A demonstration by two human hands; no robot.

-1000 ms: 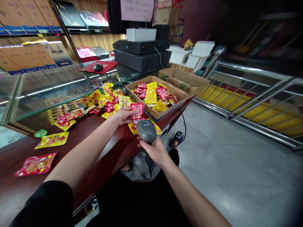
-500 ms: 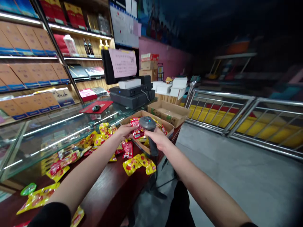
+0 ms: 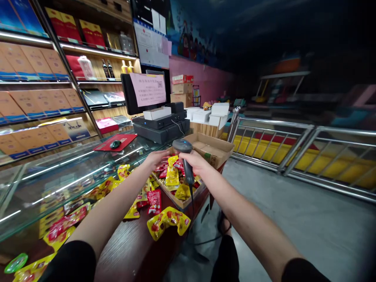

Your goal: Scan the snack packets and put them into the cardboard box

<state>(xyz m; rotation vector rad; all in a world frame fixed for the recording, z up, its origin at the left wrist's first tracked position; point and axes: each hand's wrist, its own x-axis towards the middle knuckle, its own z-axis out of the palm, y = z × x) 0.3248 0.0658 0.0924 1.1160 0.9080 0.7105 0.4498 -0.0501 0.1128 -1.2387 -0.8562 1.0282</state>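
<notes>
My right hand point(image 3: 194, 161) is closed round a dark handheld scanner point(image 3: 188, 171), whose cable hangs down past the table edge. Over the left side of an open cardboard box point(image 3: 179, 201), my left hand point(image 3: 157, 158) is held with its fingers stretched out and nothing visible in them. Red and yellow snack packets fill the box, among them a yellow packet point(image 3: 172, 176) on top. More packets lie to the left, including a red packet point(image 3: 154, 201). In front of the box rests a curved yellow packet point(image 3: 168, 221) on the dark red table point(image 3: 129, 244).
A second cardboard box point(image 3: 226, 149) stands behind the first. Beyond the glass counter point(image 3: 73, 166) are a monitor point(image 3: 127, 94), a black cash drawer point(image 3: 161, 131) and a mouse point(image 3: 115, 144) on a red mat. Metal railings point(image 3: 276, 123) stand right; stocked shelves line the left.
The red packet that my left hand held has left its fingers, and that hand has opened. More of the box's packets show. The view has shifted, and the scanner remains in my right hand.
</notes>
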